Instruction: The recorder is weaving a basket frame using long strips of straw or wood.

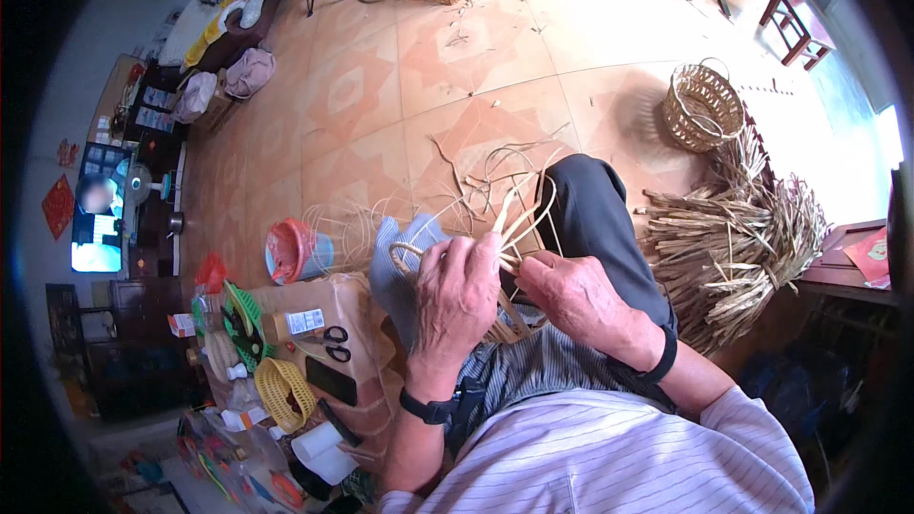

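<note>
Pale woven strips [519, 226] stand up and fan out between my hands above my lap. My left hand [459, 286] is closed, its thumb and fingers pressed on the strips from the left. From the right, my right hand [579, 297] pinches the strips low down, close to my left fingers. Below the hands part of a small woven piece [509, 326] shows against my striped clothing; the hands hide most of it. A thin curved loop [407, 249] sticks out to the left of my left hand. Loose thin strands trail onto the floor beyond my knee.
Scissors [338, 345], a dark phone [330, 381] and a yellow plastic basket [284, 396] lie on the covered table at left. Behind it stands a blue bucket [325, 251] with a red liner. At right are a bundle of dry strips [728, 238] and a woven basket [703, 114].
</note>
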The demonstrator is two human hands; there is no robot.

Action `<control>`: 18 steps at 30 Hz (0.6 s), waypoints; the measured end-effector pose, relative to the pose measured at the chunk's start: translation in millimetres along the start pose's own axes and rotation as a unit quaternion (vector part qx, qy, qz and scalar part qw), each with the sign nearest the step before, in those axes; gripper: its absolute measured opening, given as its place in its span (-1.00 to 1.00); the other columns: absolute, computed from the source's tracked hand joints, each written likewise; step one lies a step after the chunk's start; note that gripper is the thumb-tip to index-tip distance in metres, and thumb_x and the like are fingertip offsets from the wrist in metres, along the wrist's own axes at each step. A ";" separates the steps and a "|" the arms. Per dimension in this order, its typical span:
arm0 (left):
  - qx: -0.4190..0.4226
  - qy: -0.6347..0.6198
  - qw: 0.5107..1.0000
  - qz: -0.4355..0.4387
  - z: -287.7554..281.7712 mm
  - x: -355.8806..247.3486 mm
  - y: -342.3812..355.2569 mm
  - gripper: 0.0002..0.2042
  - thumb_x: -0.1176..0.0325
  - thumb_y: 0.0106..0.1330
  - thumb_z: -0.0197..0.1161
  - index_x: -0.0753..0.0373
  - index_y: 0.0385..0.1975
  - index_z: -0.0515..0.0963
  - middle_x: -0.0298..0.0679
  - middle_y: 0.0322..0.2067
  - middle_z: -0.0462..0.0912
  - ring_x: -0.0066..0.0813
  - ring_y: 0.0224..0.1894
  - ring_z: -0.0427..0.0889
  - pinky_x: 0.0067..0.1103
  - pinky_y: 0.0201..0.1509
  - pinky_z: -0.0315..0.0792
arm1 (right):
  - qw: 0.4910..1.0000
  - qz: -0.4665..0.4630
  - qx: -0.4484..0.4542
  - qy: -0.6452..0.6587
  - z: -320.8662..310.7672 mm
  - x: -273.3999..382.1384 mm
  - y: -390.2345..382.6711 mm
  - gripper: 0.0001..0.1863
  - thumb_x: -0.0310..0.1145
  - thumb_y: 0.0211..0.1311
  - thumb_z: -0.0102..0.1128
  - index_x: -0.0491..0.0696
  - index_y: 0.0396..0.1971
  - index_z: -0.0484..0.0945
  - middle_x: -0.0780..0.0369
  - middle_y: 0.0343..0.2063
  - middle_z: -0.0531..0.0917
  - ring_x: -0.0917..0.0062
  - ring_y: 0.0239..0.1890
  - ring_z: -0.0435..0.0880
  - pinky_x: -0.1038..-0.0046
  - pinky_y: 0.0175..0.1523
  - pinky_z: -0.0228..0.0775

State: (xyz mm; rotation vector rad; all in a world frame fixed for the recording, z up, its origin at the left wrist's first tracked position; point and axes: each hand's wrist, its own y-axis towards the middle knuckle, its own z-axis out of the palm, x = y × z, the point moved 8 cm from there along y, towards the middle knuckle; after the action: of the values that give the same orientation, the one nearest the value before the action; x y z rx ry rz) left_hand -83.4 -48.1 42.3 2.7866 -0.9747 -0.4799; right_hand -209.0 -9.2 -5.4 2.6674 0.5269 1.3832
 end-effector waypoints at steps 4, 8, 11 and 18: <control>-0.002 0.005 1.000 0.000 1.5 1.9 1.0 -0.71 0.43 0.36 0.30 0.27 0.06 0.56 -0.08 -0.05 0.61 -0.03 0.02 0.60 -0.21 0.14 0.47 | 1.000 -0.005 -0.006 -0.012 -2.2 1.7 2.6 -0.85 -0.44 0.27 0.30 -0.08 -0.27 0.49 0.10 -0.47 0.58 0.09 -0.41 0.69 0.13 -0.37 0.52; -0.003 -0.028 1.000 0.006 -2.8 -1.4 5.0 -0.72 0.44 0.34 0.34 0.28 0.01 0.54 -0.05 -0.05 0.65 0.00 0.05 0.61 -0.19 0.20 0.44 | 1.000 0.001 -0.019 0.022 -13.1 -4.1 3.9 -0.83 -0.40 0.34 0.31 -0.11 -0.34 0.49 0.06 -0.52 0.58 0.09 -0.44 0.69 0.13 -0.36 0.50; 0.049 -0.060 0.997 -0.027 1.2 3.2 4.0 -0.73 0.45 0.31 0.38 0.30 -0.03 0.55 -0.05 -0.15 0.71 0.01 0.01 0.65 -0.20 0.23 0.42 | 0.985 0.095 0.018 0.140 -30.0 -14.9 13.2 -0.71 -0.29 0.49 0.29 -0.17 -0.39 0.52 0.03 -0.61 0.56 0.20 -0.55 0.59 0.23 -0.38 0.44; 0.023 -0.092 0.994 -0.054 6.0 8.4 10.2 -0.80 0.45 0.34 0.37 0.28 -0.09 0.58 -0.08 -0.30 0.75 -0.06 -0.15 0.71 -0.22 0.23 0.42 | 0.834 0.233 -0.022 0.500 -3.2 -55.2 -0.9 -0.73 -0.24 0.66 0.11 -0.12 -0.22 0.62 0.43 -0.49 0.54 0.77 -0.38 0.45 0.56 -0.30 0.35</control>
State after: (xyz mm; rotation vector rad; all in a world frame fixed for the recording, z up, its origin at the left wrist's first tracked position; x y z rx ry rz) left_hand -85.1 -61.5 37.1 2.8889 -0.8809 -0.7489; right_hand -241.1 -27.5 -46.5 1.8643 -0.1593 2.8528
